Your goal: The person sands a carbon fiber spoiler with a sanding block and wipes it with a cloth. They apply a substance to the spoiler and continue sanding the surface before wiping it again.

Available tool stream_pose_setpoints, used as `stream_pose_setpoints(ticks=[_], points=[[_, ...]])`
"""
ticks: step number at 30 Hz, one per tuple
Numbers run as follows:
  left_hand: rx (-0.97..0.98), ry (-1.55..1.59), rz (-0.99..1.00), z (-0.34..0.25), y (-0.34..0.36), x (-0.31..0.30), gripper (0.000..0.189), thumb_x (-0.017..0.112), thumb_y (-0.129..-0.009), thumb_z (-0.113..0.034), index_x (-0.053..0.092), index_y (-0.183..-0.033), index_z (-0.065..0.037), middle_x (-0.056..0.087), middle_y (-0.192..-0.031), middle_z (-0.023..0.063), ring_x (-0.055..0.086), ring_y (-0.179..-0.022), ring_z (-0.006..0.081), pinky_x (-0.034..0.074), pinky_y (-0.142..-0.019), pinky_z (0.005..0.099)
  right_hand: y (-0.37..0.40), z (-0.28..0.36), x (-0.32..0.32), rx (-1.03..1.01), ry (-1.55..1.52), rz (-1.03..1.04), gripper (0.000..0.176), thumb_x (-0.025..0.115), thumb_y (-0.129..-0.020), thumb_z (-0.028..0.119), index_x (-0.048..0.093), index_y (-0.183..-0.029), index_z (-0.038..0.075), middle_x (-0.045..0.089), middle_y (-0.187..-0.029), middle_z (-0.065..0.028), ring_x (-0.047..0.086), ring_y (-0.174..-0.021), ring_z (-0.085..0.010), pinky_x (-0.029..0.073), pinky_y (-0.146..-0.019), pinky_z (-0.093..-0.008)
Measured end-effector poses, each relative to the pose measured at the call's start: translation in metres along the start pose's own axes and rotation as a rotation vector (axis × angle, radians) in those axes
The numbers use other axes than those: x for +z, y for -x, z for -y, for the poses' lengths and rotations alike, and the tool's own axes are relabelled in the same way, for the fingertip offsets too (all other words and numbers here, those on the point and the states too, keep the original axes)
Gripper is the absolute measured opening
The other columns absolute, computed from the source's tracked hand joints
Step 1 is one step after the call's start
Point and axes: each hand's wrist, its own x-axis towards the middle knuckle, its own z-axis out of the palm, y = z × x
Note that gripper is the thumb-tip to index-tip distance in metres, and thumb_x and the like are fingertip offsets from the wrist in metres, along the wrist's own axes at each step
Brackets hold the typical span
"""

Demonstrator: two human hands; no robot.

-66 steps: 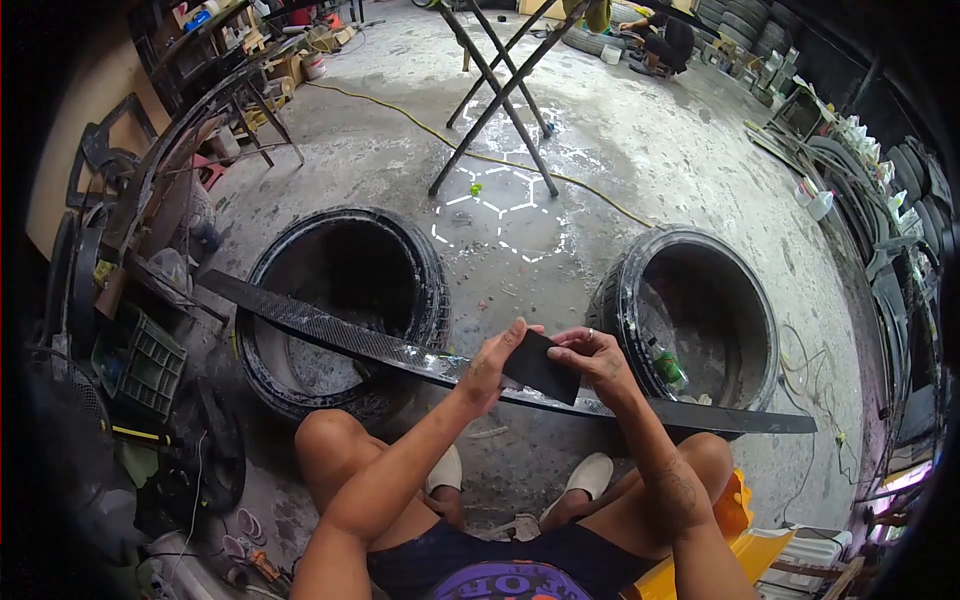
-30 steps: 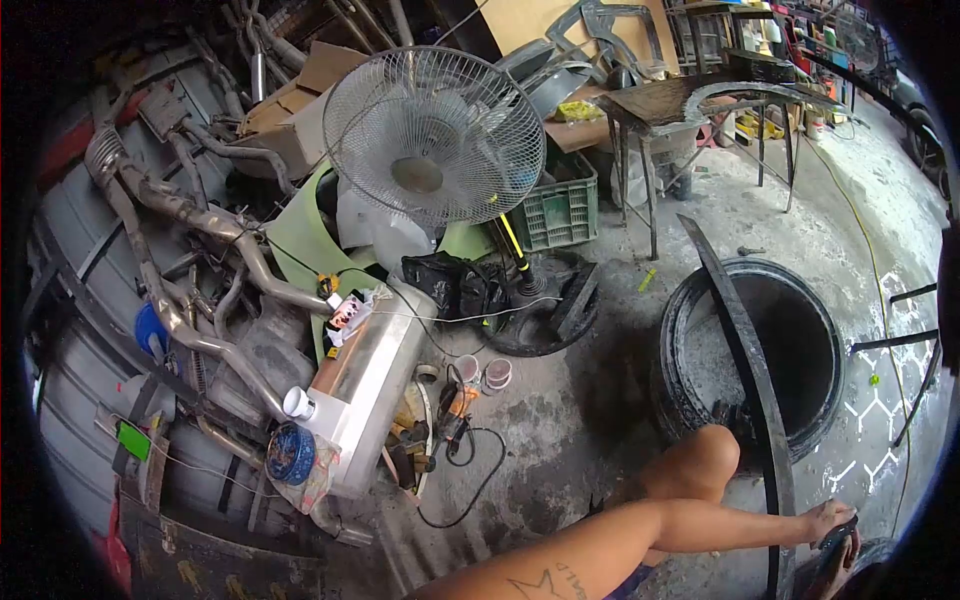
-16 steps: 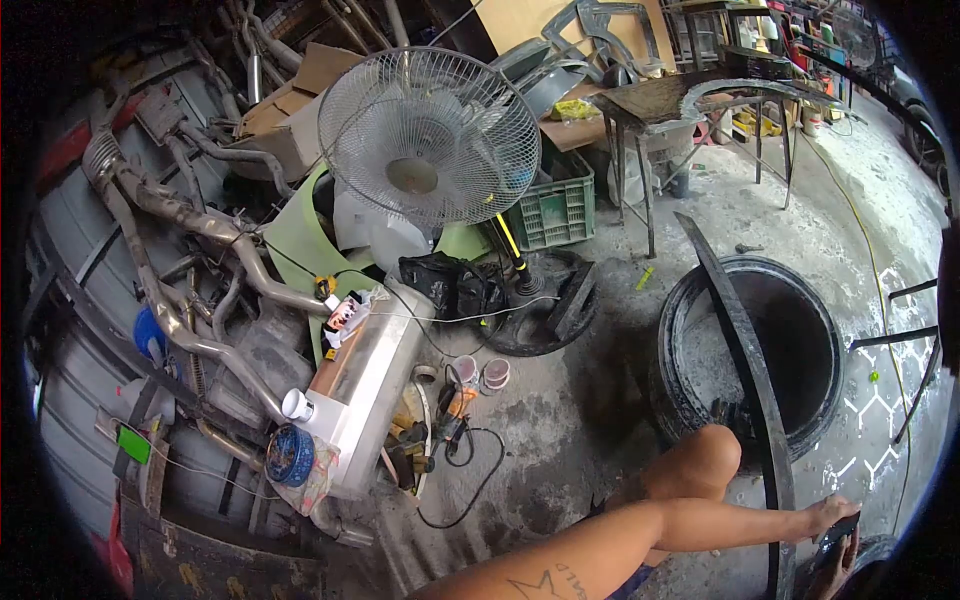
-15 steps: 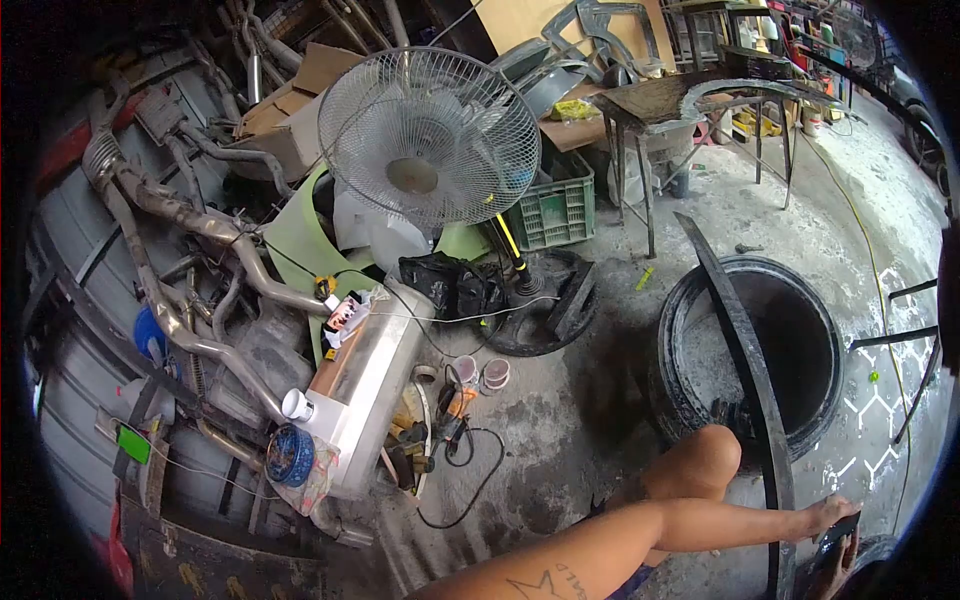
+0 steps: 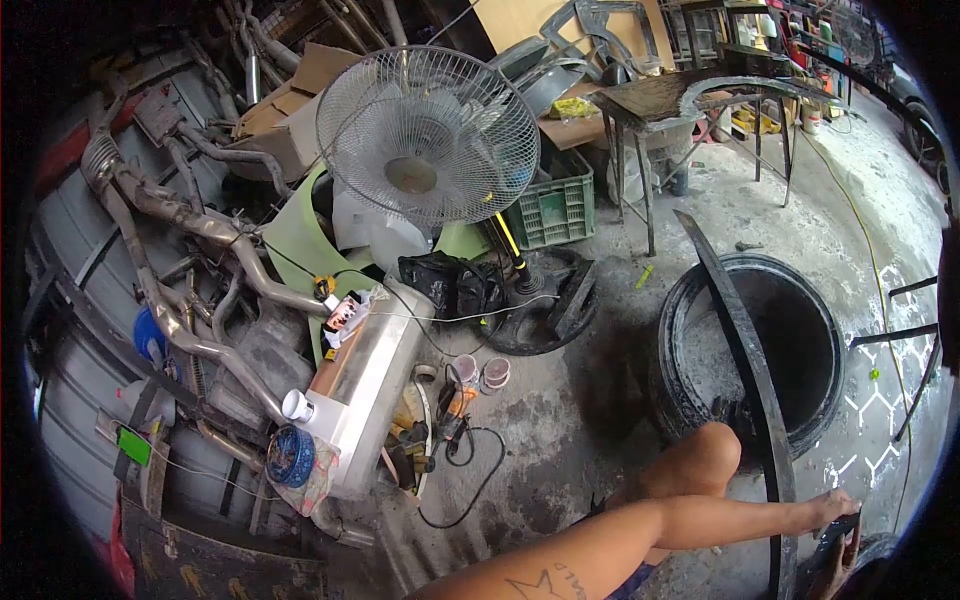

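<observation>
Both my hands are working low at the right edge of my view, around a small black sheet [image 5: 838, 528]. My left hand [image 5: 828, 508] is curling mostly closed over its upper side and looks to be gripping it. My right hand [image 5: 843, 563] is reaching in from below, fingers fairly straight against the sheet; part of it is cut off, so I can't tell if it's gripping or just supporting. The sheet is sitting just right of the long black strip [image 5: 743, 345], which is lying across the tyre [image 5: 671, 345]. My left forearm [image 5: 730, 522] is crossing above the strip; can't tell if they're touching. View is pointing at the fan [image 5: 428, 135] side, so the hands are nearly out of frame. For good handling, I'd be looking straight at the sheet, holding it by opposite edges, keeping it flat and uncreased, and not leaning on the strip, which could probably shift.
</observation>
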Motion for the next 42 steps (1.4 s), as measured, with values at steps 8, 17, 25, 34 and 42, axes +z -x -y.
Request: stream_pose_setpoints(ticks=[8, 17, 25, 34, 42], points=[[0.019, -0.257, -0.056, 0.029, -0.017, -0.022, 0.043, 0.048, -0.1, -0.03, 0.069, -0.078, 0.001, 0.068, -0.069, 0.009, 0.062, -0.054, 0.0155, 0.046, -0.046, 0.0294, 0.002, -0.012, -0.006, 0.062, -0.074, 0.007, 0.045, 0.063, -0.092, 0.01, 0.056, -0.135, 0.002, 0.065, -0.1, -0.0142, 0.061, -0.083, -0.0222, 0.051, -0.069, -0.0352], [-0.236, -0.034, -0.015, -0.012, 0.003, -0.009, 0.043, 0.056, -0.096, -0.041, 0.064, -0.098, 0.001, 0.067, -0.091, 0.0092, 0.06, -0.079, 0.0205, 0.046, -0.08, 0.0369, 0.005, 0.002, -0.003, 0.138, -0.097, -0.05, 0.045, 0.066, -0.094, 0.018, 0.057, -0.135, 0.001, 0.064, -0.094, -0.0112, 0.06, -0.081, -0.0192, 0.051, -0.066, -0.0339], [-0.155, 0.061, -0.098, 0.022, -0.016, -0.018, 0.044, 0.045, -0.101, -0.032, 0.068, -0.081, 0.0, 0.067, -0.068, 0.0103, 0.062, -0.05, 0.0191, 0.044, -0.04, 0.0326, 0.003, -0.008, -0.001, 0.036, -0.05, 0.012, 0.043, 0.065, -0.091, 0.013, 0.059, -0.132, 0.001, 0.064, -0.102, -0.0139, 0.061, -0.087, -0.023, 0.052, -0.07, -0.0355], [-0.141, 0.101, -0.065, 0.008, -0.008, -0.01, 0.04, 0.048, -0.099, -0.028, 0.067, -0.081, 0.001, 0.067, -0.068, 0.0115, 0.065, -0.054, 0.0225, 0.051, -0.049, 0.0352, 0.003, -0.011, -0.004, -0.041, 0.017, 0.049, 0.041, 0.064, -0.088, 0.007, 0.06, -0.129, 0.002, 0.063, -0.111, -0.017, 0.063, -0.093, -0.0272, 0.053, -0.075, -0.0373], [0.015, 0.043, -0.055, 0.012, -0.008, -0.013, 0.035, 0.051, -0.094, -0.023, 0.067, -0.072, -0.001, 0.064, -0.064, 0.0086, 0.06, -0.05, 0.0206, 0.047, -0.046, 0.0351, 0.003, -0.016, -0.011, -0.137, 0.11, 0.096, 0.04, 0.063, -0.085, 0.002, 0.061, -0.126, 0.003, 0.063, -0.118, -0.0198, 0.064, -0.099, -0.031, 0.055, -0.079, -0.039]])
